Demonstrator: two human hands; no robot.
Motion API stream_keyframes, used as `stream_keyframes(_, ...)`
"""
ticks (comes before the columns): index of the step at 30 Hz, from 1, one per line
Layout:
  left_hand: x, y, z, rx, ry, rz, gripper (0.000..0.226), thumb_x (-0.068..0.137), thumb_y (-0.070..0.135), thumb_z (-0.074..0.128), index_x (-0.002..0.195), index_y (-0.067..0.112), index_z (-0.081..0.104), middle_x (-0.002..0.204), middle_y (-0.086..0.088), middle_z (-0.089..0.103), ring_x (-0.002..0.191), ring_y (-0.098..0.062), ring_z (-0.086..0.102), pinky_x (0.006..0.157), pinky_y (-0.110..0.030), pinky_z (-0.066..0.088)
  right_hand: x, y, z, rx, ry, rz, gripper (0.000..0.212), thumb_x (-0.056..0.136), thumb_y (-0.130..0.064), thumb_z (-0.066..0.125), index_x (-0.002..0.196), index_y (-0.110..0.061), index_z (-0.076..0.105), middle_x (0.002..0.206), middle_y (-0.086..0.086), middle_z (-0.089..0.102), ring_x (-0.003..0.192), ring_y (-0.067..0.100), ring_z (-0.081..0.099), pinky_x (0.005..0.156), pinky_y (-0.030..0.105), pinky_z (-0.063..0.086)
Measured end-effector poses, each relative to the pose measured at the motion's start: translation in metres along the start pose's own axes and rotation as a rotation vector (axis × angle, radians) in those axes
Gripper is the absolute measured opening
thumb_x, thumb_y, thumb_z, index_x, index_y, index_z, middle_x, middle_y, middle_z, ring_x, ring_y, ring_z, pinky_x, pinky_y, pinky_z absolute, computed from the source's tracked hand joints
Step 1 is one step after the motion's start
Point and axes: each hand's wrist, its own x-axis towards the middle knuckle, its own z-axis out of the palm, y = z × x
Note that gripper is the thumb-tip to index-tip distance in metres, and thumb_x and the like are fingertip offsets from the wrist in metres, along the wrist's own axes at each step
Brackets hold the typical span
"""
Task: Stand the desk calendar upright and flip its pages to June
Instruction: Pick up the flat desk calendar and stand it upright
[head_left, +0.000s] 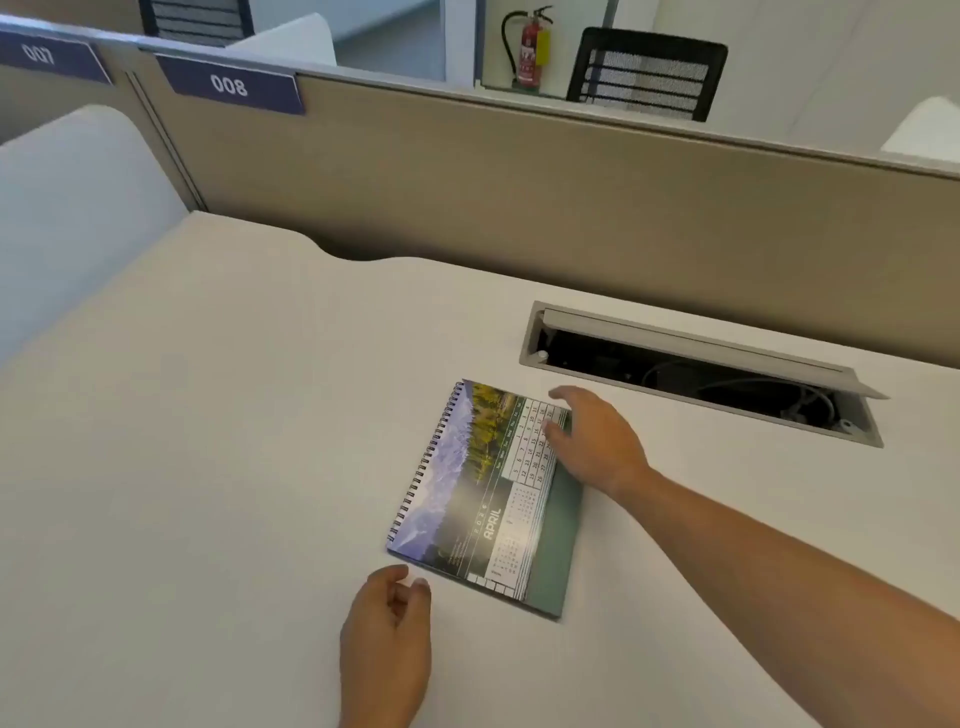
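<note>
Centre of the frame, the desk calendar lies flat on the worktop, showing April. Right hand spread on its far edge, left hand loosely curled and empty near its corner, probably to tip it upright.

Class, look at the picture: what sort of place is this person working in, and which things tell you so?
Most likely an open-plan office. Numbered partition labels mark separate desk bays, a cable hatch is set into the desk, and a mesh office chair stands beyond the divider.
</note>
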Motion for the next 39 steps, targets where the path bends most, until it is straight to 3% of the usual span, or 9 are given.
stream_keyframes(6,0.023,0.014,0.002,-0.289,-0.136,-0.309,0.02,0.09,0.025,0.058,0.084,0.008,0.066,0.091,-0.01,0.071,0.08,-0.025,0.068,0.067,-0.035,0.049,0.034,-0.013,0.002,-0.027,-0.166,0.129,0.053,0.091,-0.049,0.052,0.133,-0.018,0.053,0.131,0.009,0.063,0.116,0.03,0.057,0.096,0.045,0.048)
stream_keyframes(10,0.028,0.013,-0.002,-0.371,-0.157,-0.412,0.021,0.09,0.031,0.059,0.091,0.012,0.065,0.099,-0.009,0.069,0.087,-0.024,0.068,0.071,-0.038,0.052,0.039,-0.009,0.0,0.028,-0.192,0.133,0.046,0.09,-0.06,0.046,0.095,-0.019,0.067,0.099,0.003,0.072,0.088,0.021,0.064,0.079,0.042,0.054)
stream_keyframes(14,0.026,0.027,-0.011,-0.529,-0.234,-0.472,0.024,0.087,0.029,0.062,0.104,0.013,0.064,0.117,-0.014,0.063,0.106,-0.024,0.061,0.077,-0.039,0.044,0.029,-0.019,-0.011,0.086,-0.084,0.074,0.053,0.085,-0.07,0.041,0.087,-0.023,0.063,0.082,-0.006,0.067,0.075,0.012,0.062,0.068,0.04,0.054)
stream_keyframes(18,0.029,0.052,-0.031,-0.598,-0.192,-0.322,0.032,0.084,0.037,0.062,0.112,0.021,0.066,0.115,-0.003,0.068,0.11,-0.017,0.061,0.078,-0.038,0.047,0.028,-0.039,-0.039,0.261,0.024,0.008,0.054,0.082,-0.074,0.041,0.091,-0.024,0.061,0.083,-0.01,0.064,0.075,0.006,0.06,0.057,0.028,0.043)
stream_keyframes(24,0.056,0.104,-0.052,-0.581,-0.097,0.008,0.045,0.071,0.049,0.061,0.111,0.028,0.064,0.098,0.014,0.076,0.104,-0.012,0.066,0.094,-0.04,0.046,0.051,-0.063,-0.062,0.628,0.026,0.0,0.06,0.083,-0.074,0.039,0.104,-0.023,0.064,0.104,-0.004,0.07,0.098,0.012,0.063,0.08,0.034,0.048)
stream_keyframes(28,0.086,0.127,-0.052,-0.571,-0.018,0.16,0.044,0.079,0.047,0.058,0.12,0.031,0.055,0.091,0.021,0.071,0.096,0.002,0.062,0.082,-0.029,0.045,0.067,-0.067,-0.047,0.837,-0.046,0.024,0.061,0.09,-0.068,0.033,0.115,-0.021,0.063,0.115,0.002,0.071,0.109,0.017,0.064,0.098,0.044,0.048)
stream_keyframes(31,0.104,0.14,-0.05,-0.545,-0.008,0.24,0.047,0.079,0.047,0.056,0.122,0.03,0.051,0.102,0.019,0.069,0.089,0.008,0.062,0.077,-0.027,0.044,0.074,-0.069,-0.034,0.921,-0.055,0.042,0.059,0.09,-0.068,0.028,0.123,-0.029,0.058,0.121,-0.004,0.069,0.114,0.011,0.062,0.104,0.039,0.043)
stream_keyframes(35,0.124,0.147,-0.05,-0.531,-0.007,0.275,0.049,0.077,0.05,0.055,0.122,0.031,0.051,0.114,0.012,0.066,0.098,0.004,0.058,0.081,-0.027,0.044,0.083,-0.072,-0.026,0.943,-0.069,0.067,0.053,0.089,-0.069,0.025,0.119,-0.04,0.058,0.121,-0.009,0.068,0.116,0.011,0.059,0.102,0.034,0.041)
stream_keyframes(39,0.135,0.144,-0.044,-0.535,-0.025,0.269,0.037,0.079,0.043,0.052,0.115,0.033,0.052,0.107,0.011,0.067,0.081,0.012,0.061,0.077,-0.028,0.044,0.09,-0.072,-0.026,0.937,-0.086,0.067,0.053,0.087,-0.074,0.026,0.117,-0.043,0.057,0.116,-0.017,0.067,0.112,0.004,0.06,0.091,0.026,0.042)
